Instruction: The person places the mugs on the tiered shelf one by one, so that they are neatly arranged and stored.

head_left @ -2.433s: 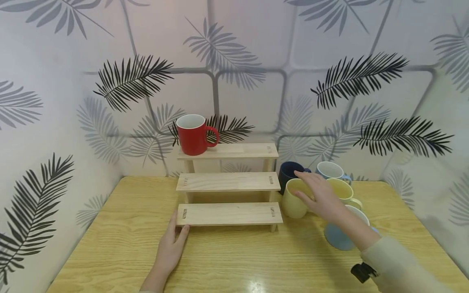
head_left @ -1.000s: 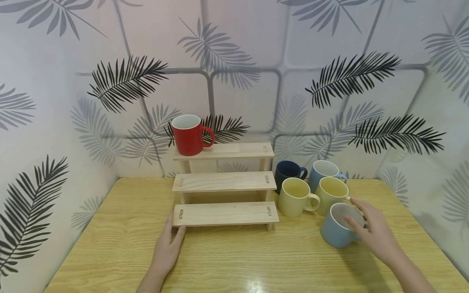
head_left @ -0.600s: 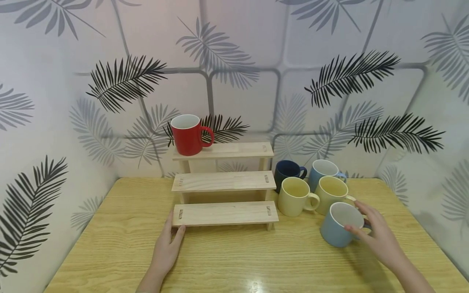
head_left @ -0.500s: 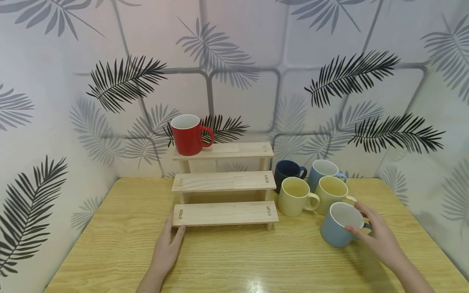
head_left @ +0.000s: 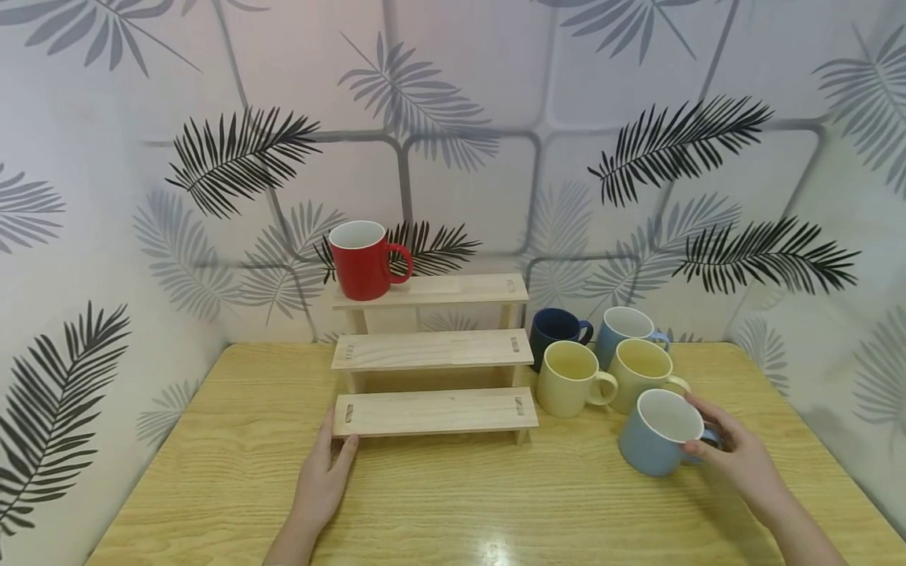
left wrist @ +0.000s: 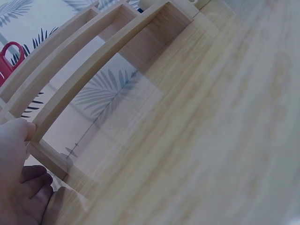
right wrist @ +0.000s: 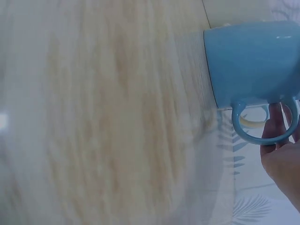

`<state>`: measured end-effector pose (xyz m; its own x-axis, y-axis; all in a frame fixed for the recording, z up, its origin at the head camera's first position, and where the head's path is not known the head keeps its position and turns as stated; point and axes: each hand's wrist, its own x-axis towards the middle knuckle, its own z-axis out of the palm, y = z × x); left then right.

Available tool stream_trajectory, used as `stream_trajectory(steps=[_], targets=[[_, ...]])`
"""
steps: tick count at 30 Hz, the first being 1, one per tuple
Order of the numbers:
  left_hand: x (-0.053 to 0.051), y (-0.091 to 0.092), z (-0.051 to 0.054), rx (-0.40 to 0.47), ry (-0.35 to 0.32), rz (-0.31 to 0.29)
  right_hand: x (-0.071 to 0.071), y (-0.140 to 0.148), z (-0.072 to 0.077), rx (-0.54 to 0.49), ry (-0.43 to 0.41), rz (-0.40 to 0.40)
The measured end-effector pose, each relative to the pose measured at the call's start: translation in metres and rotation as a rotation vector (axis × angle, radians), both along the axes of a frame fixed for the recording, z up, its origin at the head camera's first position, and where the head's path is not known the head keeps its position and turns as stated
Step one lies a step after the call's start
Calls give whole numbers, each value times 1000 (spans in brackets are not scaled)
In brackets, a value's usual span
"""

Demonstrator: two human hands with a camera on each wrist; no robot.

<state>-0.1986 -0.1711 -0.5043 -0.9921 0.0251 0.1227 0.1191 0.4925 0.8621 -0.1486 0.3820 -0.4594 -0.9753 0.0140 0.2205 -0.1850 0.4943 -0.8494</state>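
Observation:
A three-step wooden rack (head_left: 435,410) carries a red mug (head_left: 362,271) on the left of its top step. My left hand (head_left: 322,481) grips the left end of the bottom step; the left wrist view shows the thumb of this hand (left wrist: 16,164) on the board's end, other fingers bent below. A light blue mug (head_left: 651,440) stands upright on the table at right, handle facing right. Around that handle is my right hand (head_left: 746,468), thumb near the rim. In the right wrist view its fingers pass behind the handle of the mug (right wrist: 255,63).
Behind the held mug stand two yellow mugs (head_left: 565,389) (head_left: 637,381), a dark blue mug (head_left: 541,342) and another light blue mug (head_left: 616,338), close together right of the rack. The wooden table (head_left: 439,503) meets a leaf-patterned wall (head_left: 474,204) behind.
My right hand has come from above the yellow mugs to the front light blue mug, and its thumb has shifted from over the rim toward the handle. The left hand stays on the rack.

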Motion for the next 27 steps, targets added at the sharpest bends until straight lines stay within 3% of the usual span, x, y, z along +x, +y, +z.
stream_trajectory(steps=[6,11,16,27], targets=[[0,1,-1,8,14,1,-2,5,-10,-257,91,101],[0,0,-1,7,5,-1,-1,8,-17,-375,102,65],[1,0,0,8,-13,-3,-1,9,-23,-556,116,43],[1,1,3,16,-9,-16,-3,10,-32,-747,139,65]])
